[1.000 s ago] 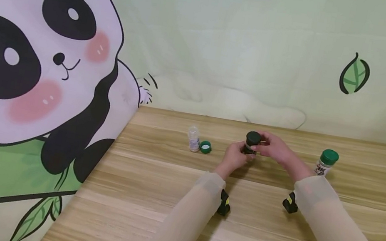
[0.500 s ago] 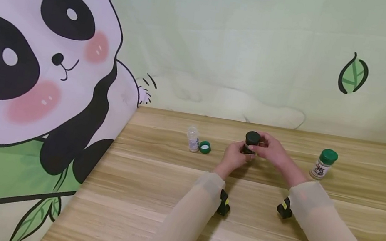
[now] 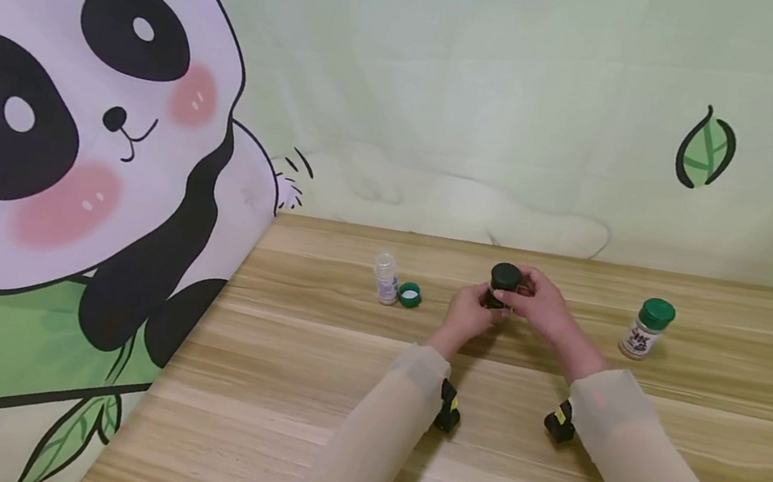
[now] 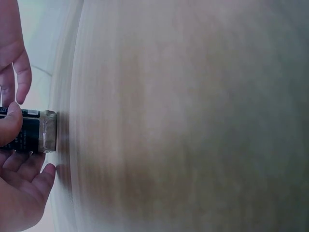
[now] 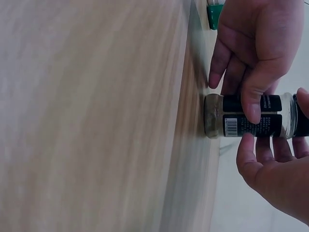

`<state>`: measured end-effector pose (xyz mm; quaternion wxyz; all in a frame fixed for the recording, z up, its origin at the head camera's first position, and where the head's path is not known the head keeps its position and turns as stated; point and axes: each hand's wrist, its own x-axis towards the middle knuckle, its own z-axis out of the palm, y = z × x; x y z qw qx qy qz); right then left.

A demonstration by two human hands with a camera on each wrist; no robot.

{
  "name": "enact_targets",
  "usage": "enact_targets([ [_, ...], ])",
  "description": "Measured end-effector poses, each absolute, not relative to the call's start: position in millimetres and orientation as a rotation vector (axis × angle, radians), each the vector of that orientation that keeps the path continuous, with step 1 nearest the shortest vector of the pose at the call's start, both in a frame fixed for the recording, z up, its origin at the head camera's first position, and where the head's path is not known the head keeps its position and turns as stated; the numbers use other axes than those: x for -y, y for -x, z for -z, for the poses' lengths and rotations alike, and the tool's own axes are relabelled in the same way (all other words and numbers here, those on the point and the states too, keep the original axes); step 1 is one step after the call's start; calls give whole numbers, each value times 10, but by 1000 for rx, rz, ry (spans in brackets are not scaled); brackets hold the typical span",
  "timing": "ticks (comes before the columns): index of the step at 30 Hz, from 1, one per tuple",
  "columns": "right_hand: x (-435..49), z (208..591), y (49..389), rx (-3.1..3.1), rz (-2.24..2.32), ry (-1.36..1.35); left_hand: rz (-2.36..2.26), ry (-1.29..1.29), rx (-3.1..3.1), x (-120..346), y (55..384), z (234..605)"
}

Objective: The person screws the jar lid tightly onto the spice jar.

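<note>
A spice jar (image 5: 268, 126) with a dark label and a black cap (image 3: 506, 275) stands upright in the middle, between both hands. My left hand (image 3: 469, 317) grips its body, the thumb lying across the label in the right wrist view. My right hand (image 3: 541, 306) holds the black cap from above, fingers on one side and thumb on the other. Brownish contents show through the jar's clear base (image 4: 49, 131), which is right at the tabletop.
Left of the hands stand a small clear bottle (image 3: 386, 279) without a cap and a green cap (image 3: 410, 294) beside it. A green-capped seasoning jar (image 3: 646, 328) stands on the right. Behind the wooden table (image 3: 301, 396) hangs a panda-print cloth (image 3: 407, 109).
My right wrist and forearm have swung left and slightly down, with the fingers staying at the black cap. The left hand and the spice jar have barely moved.
</note>
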<state>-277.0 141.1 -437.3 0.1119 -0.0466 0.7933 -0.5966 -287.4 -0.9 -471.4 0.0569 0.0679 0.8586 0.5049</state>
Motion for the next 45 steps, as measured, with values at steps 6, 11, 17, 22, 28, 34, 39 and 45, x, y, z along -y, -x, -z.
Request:
enact_targets([
  [6, -1362, 4417, 2768, -2323, 1808, 86, -1531, -212, -2610, 17, 2879, 4722],
  [11, -1348, 4444, 2777, -2334, 1839, 75, -1516, -219, -2642, 20, 2884, 4722],
  [17, -1358, 4441, 2778, -2349, 1834, 98, -1495, -231, -2675, 24, 2885, 4727],
  [22, -1443, 4409, 2816, -2350, 1736, 200, -1498, -222, -2659, 24, 2882, 4725],
  [28, -1591, 4347, 2914, -2256, 1613, 367, -1514, -201, -2632, 28, 2888, 4726],
  [34, -1696, 4309, 2980, -2132, 1581, 408, -1530, -183, -2600, 21, 2870, 4727],
  [39, -1730, 4283, 2995, -2081, 1577, 407, -1531, -177, -2592, 9, 2862, 4736],
  [45, -1724, 4270, 3017, -2118, 1549, 375, -1541, -187, -2591, 6, 2874, 4748],
])
